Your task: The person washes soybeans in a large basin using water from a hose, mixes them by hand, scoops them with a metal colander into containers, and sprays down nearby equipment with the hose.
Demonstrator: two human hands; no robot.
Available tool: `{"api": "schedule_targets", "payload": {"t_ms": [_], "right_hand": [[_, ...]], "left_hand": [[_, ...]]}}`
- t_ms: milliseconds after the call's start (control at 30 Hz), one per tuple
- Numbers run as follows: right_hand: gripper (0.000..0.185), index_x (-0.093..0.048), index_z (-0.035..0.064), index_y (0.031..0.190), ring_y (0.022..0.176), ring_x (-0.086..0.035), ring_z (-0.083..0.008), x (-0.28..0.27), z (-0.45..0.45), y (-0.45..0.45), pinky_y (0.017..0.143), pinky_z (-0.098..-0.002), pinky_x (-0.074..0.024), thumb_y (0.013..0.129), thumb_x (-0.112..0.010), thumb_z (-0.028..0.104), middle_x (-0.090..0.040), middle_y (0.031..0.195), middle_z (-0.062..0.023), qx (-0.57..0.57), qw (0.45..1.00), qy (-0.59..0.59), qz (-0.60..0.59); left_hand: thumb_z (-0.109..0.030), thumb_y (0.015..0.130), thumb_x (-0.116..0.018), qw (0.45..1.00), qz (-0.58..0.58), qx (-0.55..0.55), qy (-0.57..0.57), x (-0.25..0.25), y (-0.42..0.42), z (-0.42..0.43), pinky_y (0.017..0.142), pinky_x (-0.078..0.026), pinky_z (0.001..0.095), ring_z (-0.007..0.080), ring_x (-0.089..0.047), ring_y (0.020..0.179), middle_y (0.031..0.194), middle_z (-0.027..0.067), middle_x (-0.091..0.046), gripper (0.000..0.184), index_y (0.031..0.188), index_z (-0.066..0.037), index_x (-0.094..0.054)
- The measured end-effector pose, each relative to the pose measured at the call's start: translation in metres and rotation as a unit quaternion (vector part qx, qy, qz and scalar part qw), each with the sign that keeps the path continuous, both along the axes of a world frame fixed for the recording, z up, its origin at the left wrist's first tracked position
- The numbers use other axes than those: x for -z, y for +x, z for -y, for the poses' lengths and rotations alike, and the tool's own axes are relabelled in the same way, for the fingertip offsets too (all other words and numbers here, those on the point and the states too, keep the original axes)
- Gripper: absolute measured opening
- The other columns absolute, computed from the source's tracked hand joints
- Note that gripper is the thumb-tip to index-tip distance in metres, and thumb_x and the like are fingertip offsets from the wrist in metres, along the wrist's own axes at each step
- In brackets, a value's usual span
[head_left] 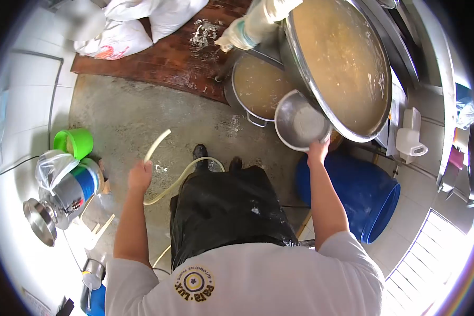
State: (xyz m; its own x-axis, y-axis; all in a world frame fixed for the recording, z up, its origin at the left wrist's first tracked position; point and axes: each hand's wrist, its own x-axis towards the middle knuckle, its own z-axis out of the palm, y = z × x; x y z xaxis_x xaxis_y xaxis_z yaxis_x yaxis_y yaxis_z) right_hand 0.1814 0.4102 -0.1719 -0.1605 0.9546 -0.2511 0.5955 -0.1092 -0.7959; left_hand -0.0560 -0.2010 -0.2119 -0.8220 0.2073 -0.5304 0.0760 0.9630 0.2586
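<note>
My left hand (pixel 140 176) is closed around a pale hose (pixel 157 144), whose free end points up and to the right; more of the hose loops behind it near my boots. In my right hand (pixel 318 151) is the rim of a metal bowl (pixel 290 122), tilted, with something pale at its bottom. The bowl is beside the rim of a large steel vat (pixel 321 100) of cloudy tan liquid. Partly behind the bowl stands a smaller pot (pixel 258 87) holding similar liquid.
A blue barrel (pixel 347 195) lies on its side at the right. White sacks (pixel 121 39) rest on a reddish wooden platform (pixel 158 68). At the left are a green bucket (pixel 81 143) and a metal machine (pixel 71 190). A white jug (pixel 408 142) stands far right.
</note>
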Motion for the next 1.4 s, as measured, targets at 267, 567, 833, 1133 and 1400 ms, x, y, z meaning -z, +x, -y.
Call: {"api": "schedule_targets", "payload": {"t_ms": [267,567,833,1133,1400], "right_hand": [[0.063,-0.039,-0.0015,0.15,0.132,-0.049,-0.0512,0.078,-0.068,-0.141,0.114,-0.0544,-0.0396,0.09,-0.055,0.007,-0.053,0.137,-0.0372,-0.255,0.886,0.092,0.376],[0.095,-0.003,0.018,0.167,0.14,-0.046,-0.0486,0.238,-0.114,-0.184,0.114,-0.0513,-0.0439,0.09,-0.057,0.006,-0.025,0.165,-0.0235,-0.343,0.79,0.254,0.44],[0.087,-0.018,0.0145,0.165,0.131,-0.056,-0.0461,0.308,-0.132,-0.174,0.11,-0.0502,-0.0482,0.09,-0.063,0.017,-0.041,0.157,-0.0266,-0.311,0.823,0.116,0.461],[0.047,-0.06,0.0072,0.136,0.113,-0.065,-0.0387,0.488,-0.211,-0.102,0.095,-0.0509,-0.0542,0.099,-0.057,0.036,-0.067,0.13,-0.0178,0.011,0.971,-0.223,0.085],[0.041,-0.065,0.0055,0.126,0.111,-0.066,-0.0371,0.51,-0.164,-0.113,0.093,-0.0572,-0.054,0.102,-0.053,0.036,-0.067,0.126,-0.0142,0.111,0.944,-0.311,-0.001]], "left_hand": [[-0.038,0.107,-0.049,0.998,0.063,-0.016,0.0,0.025,0.032,-0.097,0.075,-0.051,0.0614,0.0515,-0.067,0.087,0.09,0.0301,-0.07,0.041,0.099,0.0,-0.062],[-0.027,0.107,-0.051,0.988,0.124,-0.072,0.05,0.059,0.075,-0.123,0.07,-0.049,0.0607,0.0534,-0.064,0.08,0.081,0.0309,-0.066,0.033,0.093,0.002,-0.058],[-0.029,0.106,-0.056,0.995,0.07,-0.03,0.066,0.089,0.101,-0.124,0.067,-0.049,0.0587,0.0514,-0.064,0.075,0.078,0.0275,-0.064,0.034,0.091,0.002,-0.059],[-0.028,0.103,-0.061,0.996,0.075,-0.034,0.039,0.094,0.107,-0.136,0.067,-0.05,0.058,0.0498,-0.063,0.075,0.081,0.027,-0.065,0.032,0.092,0.002,-0.061],[-0.025,0.101,-0.064,0.995,0.091,-0.026,0.044,0.098,0.108,-0.146,0.067,-0.049,0.058,0.049,-0.064,0.075,0.081,0.0258,-0.065,0.029,0.09,0.001,-0.06]]}}
